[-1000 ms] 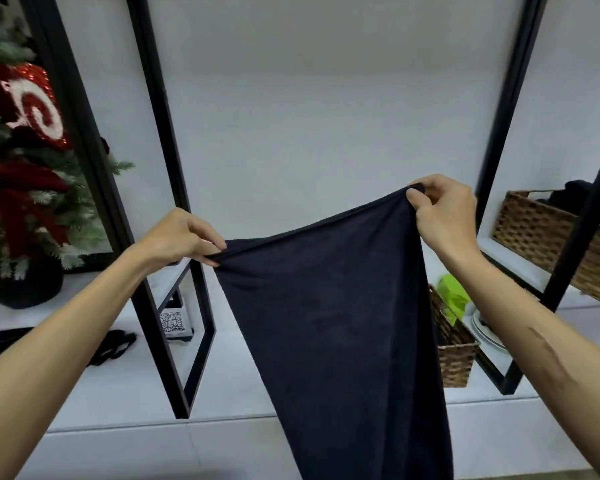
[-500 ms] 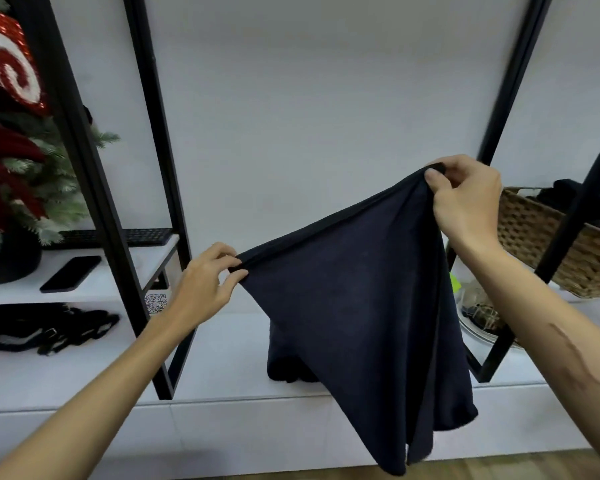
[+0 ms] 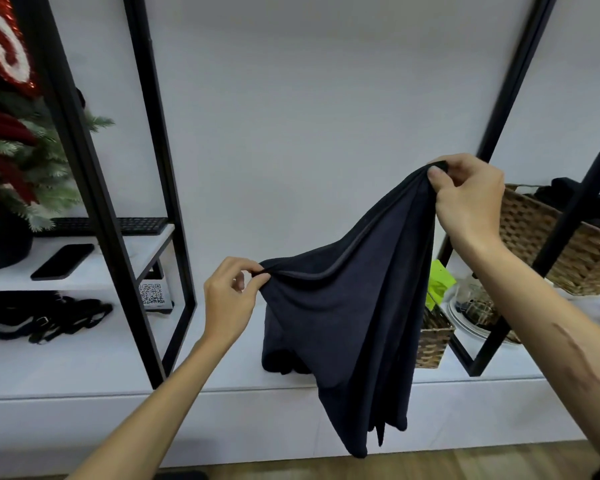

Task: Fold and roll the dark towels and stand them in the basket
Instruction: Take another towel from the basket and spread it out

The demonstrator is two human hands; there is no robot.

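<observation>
A dark navy towel hangs in the air in front of the white shelf. My left hand pinches its lower left corner, and my right hand pinches the higher right corner. The top edge sags between them and the cloth drapes down past the shelf's front edge. Behind the towel, a dark bundle lies on the shelf, partly hidden. A large wicker basket with dark cloth inside stands on the upper right shelf.
Black metal frame posts stand left and right. A small wicker basket with a green item, plates and a glass item sit at the right. A phone, keyboard, black straps, a QR card and a decorated tree are at the left.
My left hand has dropped lower and moved right, toward my right hand. The towel's top edge went slack and the cloth now hangs bunched in folds. The view has tilted down.
</observation>
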